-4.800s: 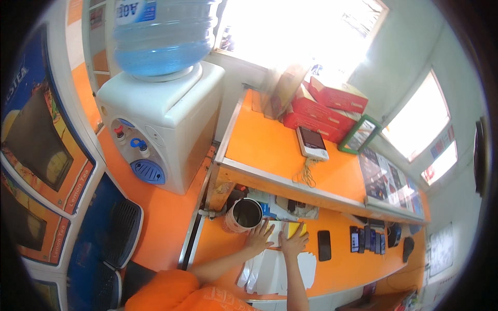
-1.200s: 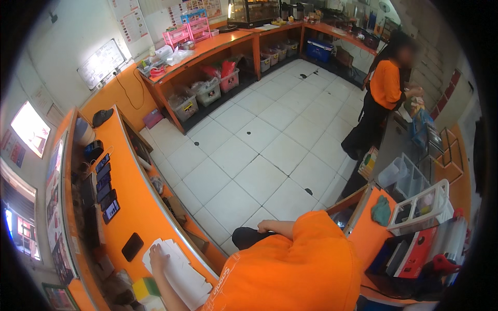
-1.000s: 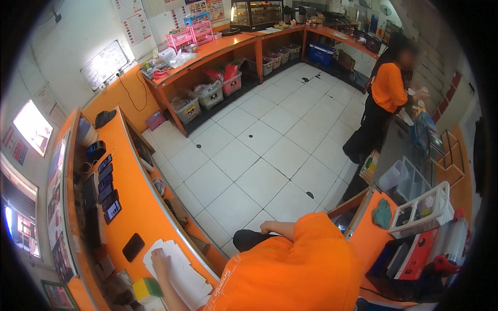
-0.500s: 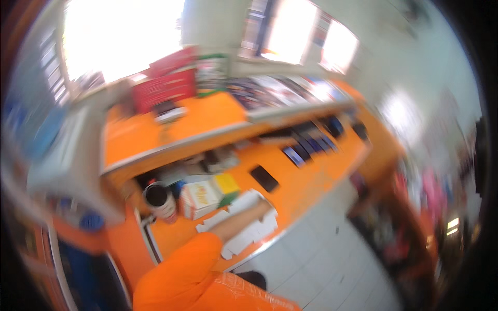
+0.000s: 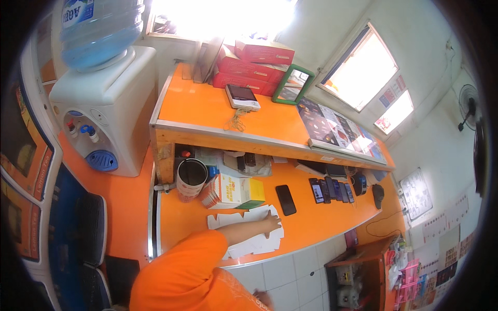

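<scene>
My left hand (image 5: 268, 224), at the end of an orange sleeve, lies on a flat white sheet of die-cut card (image 5: 244, 239) at the counter's front edge. Its fingers are spread and it grips nothing. Low in the picture, beside my orange shirt, my right hand (image 5: 263, 298) shows only in part; its fingers are blurred, so I cannot tell what it holds, if anything. A black phone (image 5: 286, 200) lies face up just beyond the card. Left of that phone stands a stack of small white-and-yellow boxes (image 5: 231, 191).
A dark-mouthed cup (image 5: 191, 179) stands left of the boxes, under a raised orange shelf (image 5: 207, 111). Several phones (image 5: 332, 191) lie in a row at the right. A water dispenser (image 5: 111, 109) is at the left; red boxes (image 5: 249, 72) and a green-framed mirror (image 5: 293, 85) stand on the shelf.
My view has swung left and steadied, bringing the water dispenser fully into sight. My left hand stays on the card. My right hand now shows in part at the lower edge.
</scene>
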Available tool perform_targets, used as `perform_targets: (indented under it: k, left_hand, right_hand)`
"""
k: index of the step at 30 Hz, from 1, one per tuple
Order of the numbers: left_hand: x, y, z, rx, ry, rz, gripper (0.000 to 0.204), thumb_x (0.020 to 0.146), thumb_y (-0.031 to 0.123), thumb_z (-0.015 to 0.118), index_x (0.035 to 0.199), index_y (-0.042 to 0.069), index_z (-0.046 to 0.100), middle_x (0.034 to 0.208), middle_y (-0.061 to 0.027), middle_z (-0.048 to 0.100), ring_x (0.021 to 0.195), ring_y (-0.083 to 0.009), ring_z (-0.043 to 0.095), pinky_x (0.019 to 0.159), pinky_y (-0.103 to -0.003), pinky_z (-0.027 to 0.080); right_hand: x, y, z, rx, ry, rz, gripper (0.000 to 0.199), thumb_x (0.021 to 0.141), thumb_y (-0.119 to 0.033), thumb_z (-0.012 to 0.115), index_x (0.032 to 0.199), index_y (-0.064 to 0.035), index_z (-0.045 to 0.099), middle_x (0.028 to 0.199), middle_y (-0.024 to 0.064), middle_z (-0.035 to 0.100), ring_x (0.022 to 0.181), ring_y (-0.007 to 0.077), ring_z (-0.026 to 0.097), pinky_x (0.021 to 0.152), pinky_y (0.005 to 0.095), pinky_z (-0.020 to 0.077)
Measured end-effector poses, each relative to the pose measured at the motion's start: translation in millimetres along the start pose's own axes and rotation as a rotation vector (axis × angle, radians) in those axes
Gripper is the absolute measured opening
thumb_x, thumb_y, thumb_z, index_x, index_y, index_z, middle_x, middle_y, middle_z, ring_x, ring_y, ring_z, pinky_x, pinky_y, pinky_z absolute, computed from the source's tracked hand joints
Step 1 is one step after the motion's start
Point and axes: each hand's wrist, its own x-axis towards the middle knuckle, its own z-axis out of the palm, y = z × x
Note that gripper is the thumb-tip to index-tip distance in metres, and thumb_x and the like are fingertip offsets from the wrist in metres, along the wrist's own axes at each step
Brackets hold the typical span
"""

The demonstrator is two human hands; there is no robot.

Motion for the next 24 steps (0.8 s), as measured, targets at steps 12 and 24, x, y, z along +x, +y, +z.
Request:
perform_targets:
  k: [12, 24]
  left_hand:
    - [0.6, 14.5, 2.1, -0.042, -0.115, -0.332, 0.119, 0.056, 0.049, 0.089, 0.15, 0.008, 0.028, 0.159, -0.0194, 0.013, 0.146, -0.0343, 0.015, 0.11, -0.063, 0.024]
    - [-27.9, 7.4, 1.9, -0.137, 0.049, -0.198, 0.116, 0.057, 0.054, 0.084, 0.148, 0.005, 0.031, 0.157, -0.0259, 0.012, 0.147, -0.0352, 0.012, 0.111, -0.062, 0.022]
  right_hand:
    - [-254.9, -436.2, -248.9, 0.884, -0.49, -1.163, 0.084, 0.093, -0.068, 0.033, 0.126, 0.0056, 0.056, 0.132, 0.0285, 0.052, 0.123, 0.043, 0.05, 0.101, 0.055, 0.0392]
    - [-258.0, -489.8, -222.5, 0.709, -1.155, -1.73, 0.131, 0.07, -0.093, 0.025, 0.14, 0.0177, 0.027, 0.144, 0.041, 0.029, 0.139, 0.0515, 0.022, 0.112, 0.062, 0.0046]
